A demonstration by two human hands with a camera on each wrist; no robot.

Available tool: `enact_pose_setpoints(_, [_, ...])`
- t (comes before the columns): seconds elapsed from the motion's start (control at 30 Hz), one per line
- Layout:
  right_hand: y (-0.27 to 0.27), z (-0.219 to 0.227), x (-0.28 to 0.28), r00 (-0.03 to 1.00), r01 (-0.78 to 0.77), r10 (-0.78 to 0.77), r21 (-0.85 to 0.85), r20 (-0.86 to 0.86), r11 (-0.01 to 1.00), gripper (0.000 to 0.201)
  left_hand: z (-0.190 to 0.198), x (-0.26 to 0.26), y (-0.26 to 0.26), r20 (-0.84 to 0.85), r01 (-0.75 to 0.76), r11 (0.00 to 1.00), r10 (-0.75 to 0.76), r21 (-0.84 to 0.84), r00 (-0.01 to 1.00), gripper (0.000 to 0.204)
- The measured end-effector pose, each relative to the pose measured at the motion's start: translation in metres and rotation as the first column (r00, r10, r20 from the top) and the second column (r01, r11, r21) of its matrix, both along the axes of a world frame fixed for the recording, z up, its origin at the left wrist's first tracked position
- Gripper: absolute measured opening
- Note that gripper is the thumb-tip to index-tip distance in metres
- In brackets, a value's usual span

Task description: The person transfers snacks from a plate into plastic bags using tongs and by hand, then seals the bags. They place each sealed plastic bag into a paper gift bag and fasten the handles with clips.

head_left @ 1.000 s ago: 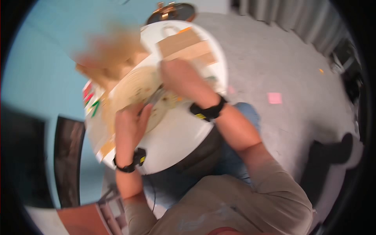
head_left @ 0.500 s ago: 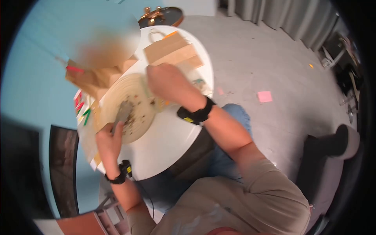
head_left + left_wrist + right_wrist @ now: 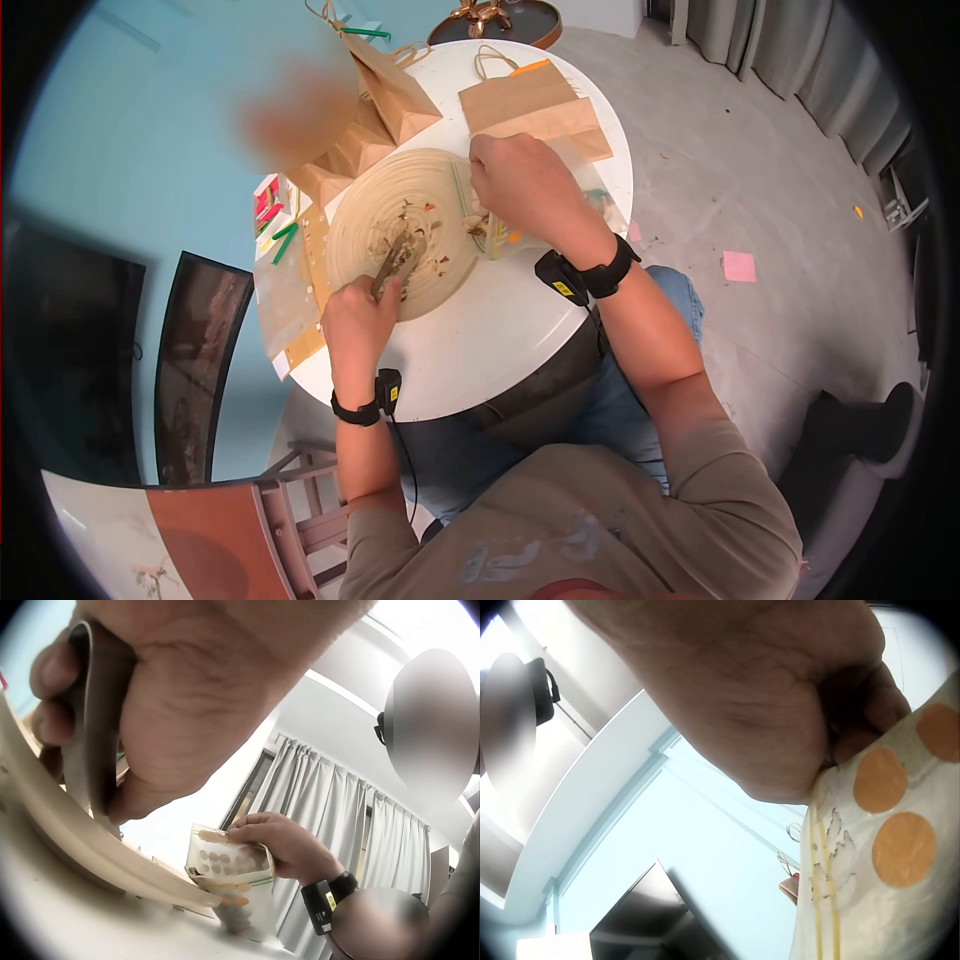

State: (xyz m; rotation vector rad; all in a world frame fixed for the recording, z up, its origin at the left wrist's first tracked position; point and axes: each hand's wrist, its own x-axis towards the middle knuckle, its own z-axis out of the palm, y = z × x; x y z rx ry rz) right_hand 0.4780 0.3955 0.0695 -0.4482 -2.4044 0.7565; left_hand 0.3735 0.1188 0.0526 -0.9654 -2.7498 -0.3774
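Observation:
My left hand (image 3: 360,318) grips grey metal tongs (image 3: 389,266) by their bent end. The tongs (image 3: 105,697) reach over a round cream ribbed tray (image 3: 352,225), their tips among small brown and reddish bits (image 3: 437,262) scattered on it. To the right, my right hand (image 3: 528,185) pinches the top edge of a clear zip bag (image 3: 232,859). Orange dots mark the bag (image 3: 904,847), and its mouth gapes in the left wrist view. Part of the bag is hidden under the right hand in the head view.
Brown paper bags (image 3: 395,95) stand behind the tray on the round white table (image 3: 470,365). Another paper bag (image 3: 530,105) lies flat at the back right. Red packets (image 3: 268,200) and green strips (image 3: 285,243) sit at the left edge. A blurred patch covers part of the back.
The tongs have shifted over the tray, and their tips now point into the bits nearer its middle. The right hand stays at the bag. The head view has swung about.

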Motion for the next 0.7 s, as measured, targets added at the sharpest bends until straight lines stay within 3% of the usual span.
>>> enact_pose_setpoints(0.43, [0.002, 0.004, 0.005, 0.999, -0.033, 0.033, -0.042, 0.001, 0.999, 0.017, 0.002, 0.008, -0.017, -0.051, -0.029, 0.999, 0.028, -0.02, 0.998, 0.041])
enact_pose_setpoints(0.7, [0.002, 0.003, 0.004, 0.999, -0.034, 0.034, -0.032, -0.014, 0.999, 0.017, 0.001, 0.007, -0.022, 0.004, -0.006, 1.0, 0.006, 0.003, 1.0, 0.039])
